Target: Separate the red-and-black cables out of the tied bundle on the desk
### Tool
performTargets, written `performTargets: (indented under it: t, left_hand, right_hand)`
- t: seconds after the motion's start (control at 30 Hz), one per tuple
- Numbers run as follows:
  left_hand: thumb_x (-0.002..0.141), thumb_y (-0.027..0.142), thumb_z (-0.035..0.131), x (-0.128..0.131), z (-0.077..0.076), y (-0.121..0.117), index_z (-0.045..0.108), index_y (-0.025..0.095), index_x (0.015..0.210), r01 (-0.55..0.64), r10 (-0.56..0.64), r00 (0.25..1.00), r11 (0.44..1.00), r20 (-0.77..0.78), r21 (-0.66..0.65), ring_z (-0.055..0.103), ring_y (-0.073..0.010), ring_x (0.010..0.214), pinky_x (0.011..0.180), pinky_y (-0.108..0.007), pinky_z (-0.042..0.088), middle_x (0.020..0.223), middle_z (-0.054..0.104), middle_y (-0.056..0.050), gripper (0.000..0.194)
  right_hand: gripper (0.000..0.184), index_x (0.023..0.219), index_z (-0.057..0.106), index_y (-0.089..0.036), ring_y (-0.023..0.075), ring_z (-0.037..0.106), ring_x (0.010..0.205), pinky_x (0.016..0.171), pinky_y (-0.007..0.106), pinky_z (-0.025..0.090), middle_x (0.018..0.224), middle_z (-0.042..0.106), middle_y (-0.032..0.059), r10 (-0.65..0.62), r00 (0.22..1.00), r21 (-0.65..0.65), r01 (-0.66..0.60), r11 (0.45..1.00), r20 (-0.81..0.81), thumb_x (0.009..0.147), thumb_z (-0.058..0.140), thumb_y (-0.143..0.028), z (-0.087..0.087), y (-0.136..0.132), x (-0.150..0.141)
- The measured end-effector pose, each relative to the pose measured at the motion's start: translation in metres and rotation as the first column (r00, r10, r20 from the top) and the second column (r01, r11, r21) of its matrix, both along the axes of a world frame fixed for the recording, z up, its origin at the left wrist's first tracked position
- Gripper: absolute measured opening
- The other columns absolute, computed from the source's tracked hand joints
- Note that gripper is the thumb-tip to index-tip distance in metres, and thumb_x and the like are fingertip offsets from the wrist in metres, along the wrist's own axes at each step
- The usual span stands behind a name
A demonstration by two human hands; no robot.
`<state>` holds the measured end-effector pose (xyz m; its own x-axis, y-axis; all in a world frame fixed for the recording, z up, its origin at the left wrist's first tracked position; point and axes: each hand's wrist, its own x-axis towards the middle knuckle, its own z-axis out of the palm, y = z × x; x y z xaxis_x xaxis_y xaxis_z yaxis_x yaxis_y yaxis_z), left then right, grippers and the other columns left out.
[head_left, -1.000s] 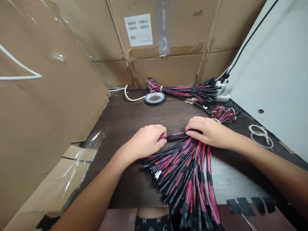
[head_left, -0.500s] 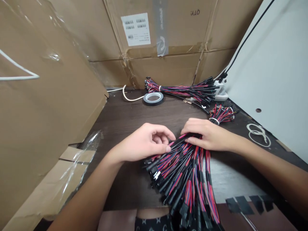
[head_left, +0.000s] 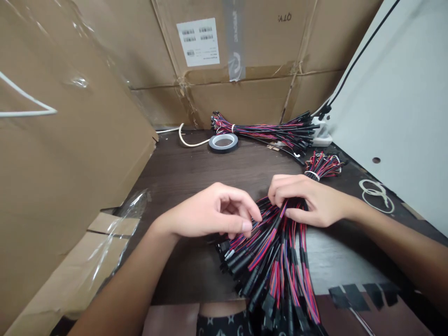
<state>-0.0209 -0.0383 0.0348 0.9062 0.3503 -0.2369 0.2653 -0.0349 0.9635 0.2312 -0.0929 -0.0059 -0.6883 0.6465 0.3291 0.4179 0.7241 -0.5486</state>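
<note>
A fanned bundle of red, blue and black wire cables with black connectors lies on the dark table, its loose ends spreading toward me and over the front edge. My right hand is at the gathered part of the bundle, thumb and fingers pinched on one cable. To the left, my left hand hovers over the fan with fingers loosely curved. Its thumb and forefinger are apart, with nothing seen between them. A white tie binds the bundle behind my right hand.
Another tied cable bundle lies at the back, near a roll of black tape and a white power strip. White cord loops rest at the right. Black tape strips stick to the front edge. Cardboard walls the left side.
My right hand has shifted slightly right and toward me, lifting at the knuckles, and a cable in its pinch has swung right. My left hand has moved slightly right and lower, its thumb off the cables.
</note>
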Motion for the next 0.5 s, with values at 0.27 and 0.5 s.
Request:
performTargets:
  t: [0.27,0.5]
  left_hand:
    - [0.083,0.018,0.061,0.006,-0.012,0.007,0.065,0.014,0.077,-0.258,0.311,0.95,0.843,-0.036,0.472,0.048,-0.0085,0.051,0.049,-0.018,0.037,0.057,0.056,0.004,0.009]
    - [0.076,0.01,0.067,0.008,-0.024,0.007,0.067,0.016,0.081,-0.007,0.232,0.949,0.692,-0.214,0.722,0.055,-0.0127,0.069,0.064,-0.023,0.041,0.078,0.062,0.001,0.008]
  right_hand:
    - [0.016,0.087,0.062,-0.013,0.017,0.053,0.083,0.08,0.032,0.041,0.087,0.064,0.0093,0.019,1.0,0.031,-0.019,0.999,0.002,0.091,0.054,-0.025,-0.002,0.0,-0.001]
    - [0.02,0.094,0.064,-0.012,0.0151,0.055,0.08,0.075,0.028,0.043,0.086,0.065,0.0073,-0.166,0.986,0.129,0.164,0.978,0.006,0.095,0.053,-0.029,-0.008,0.004,-0.001]
